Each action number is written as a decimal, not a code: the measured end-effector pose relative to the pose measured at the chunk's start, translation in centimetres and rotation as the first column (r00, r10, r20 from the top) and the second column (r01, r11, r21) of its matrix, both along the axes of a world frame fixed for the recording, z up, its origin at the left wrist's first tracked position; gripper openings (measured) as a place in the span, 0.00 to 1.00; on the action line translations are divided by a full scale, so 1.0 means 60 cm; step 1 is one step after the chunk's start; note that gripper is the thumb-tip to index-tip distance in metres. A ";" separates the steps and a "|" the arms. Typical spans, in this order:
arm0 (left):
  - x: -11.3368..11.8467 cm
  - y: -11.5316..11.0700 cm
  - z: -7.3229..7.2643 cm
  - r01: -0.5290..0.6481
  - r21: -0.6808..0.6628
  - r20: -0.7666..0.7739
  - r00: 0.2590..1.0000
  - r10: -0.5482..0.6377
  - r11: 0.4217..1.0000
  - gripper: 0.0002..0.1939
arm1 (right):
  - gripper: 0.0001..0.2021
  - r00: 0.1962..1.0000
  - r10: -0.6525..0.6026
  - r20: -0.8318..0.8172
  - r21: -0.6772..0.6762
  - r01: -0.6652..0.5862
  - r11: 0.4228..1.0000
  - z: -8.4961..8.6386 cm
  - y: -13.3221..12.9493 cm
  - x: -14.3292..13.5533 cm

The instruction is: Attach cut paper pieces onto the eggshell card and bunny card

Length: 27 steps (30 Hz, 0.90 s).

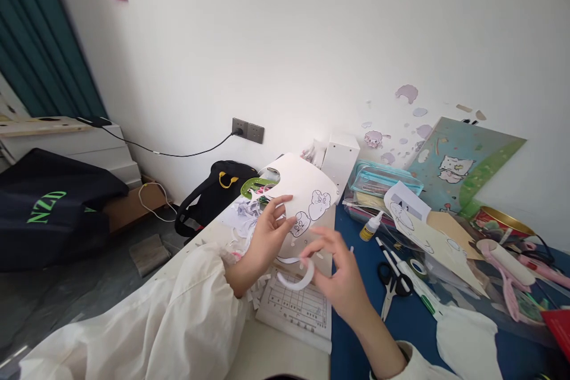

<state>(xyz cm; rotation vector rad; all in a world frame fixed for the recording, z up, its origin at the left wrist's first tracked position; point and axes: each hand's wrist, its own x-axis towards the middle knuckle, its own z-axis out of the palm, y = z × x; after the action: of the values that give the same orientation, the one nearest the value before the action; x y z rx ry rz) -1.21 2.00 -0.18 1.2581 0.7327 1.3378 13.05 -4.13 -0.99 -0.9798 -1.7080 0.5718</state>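
A white sheet of paper [307,178] with outlined cartoon animal drawings stands tilted up in front of me. My left hand [267,233] grips its left edge, thumb and fingers against the paper. At the sheet's lower right is my right hand [336,273], its thumb and forefinger pinching a curled white paper strip [296,284]. The strip hangs over a printed form pad [296,309] on the pale tabletop. Whether the strip is still joined to the sheet cannot be made out.
Paper scraps [244,225] lie left of the sheet. On the blue mat [356,314] to the right are black-handled scissors [392,285], a glue bottle [371,227], pens and a roll of tape [417,267]. A black backpack [214,193] stands beyond the table.
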 end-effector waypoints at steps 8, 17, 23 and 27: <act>0.000 -0.002 -0.022 0.116 0.156 -0.232 0.970 -0.078 0.981 0.16 | 0.19 0.673 -0.168 -0.720 -0.232 -0.006 0.973 0.016 0.037 0.065; -0.007 -0.008 -0.014 0.309 0.128 -0.362 0.899 -0.246 0.942 0.34 | 0.13 0.881 -0.255 -0.399 -0.332 0.121 0.936 0.024 0.025 0.073; -0.012 -0.017 0.002 0.456 0.137 -0.406 0.836 -0.370 0.879 0.39 | 0.16 0.912 -0.253 -0.322 -0.347 0.135 0.928 0.031 0.021 0.068; -0.013 -0.017 0.002 0.457 0.134 -0.416 0.831 -0.369 0.879 0.38 | 0.17 0.897 -0.273 -0.347 -0.362 0.141 0.922 0.029 0.024 0.071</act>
<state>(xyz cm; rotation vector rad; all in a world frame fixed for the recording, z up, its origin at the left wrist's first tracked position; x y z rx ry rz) -2.01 0.97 -0.09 1.7799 0.5256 0.8383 17.30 -2.68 0.77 -1.1776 -1.1515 0.8640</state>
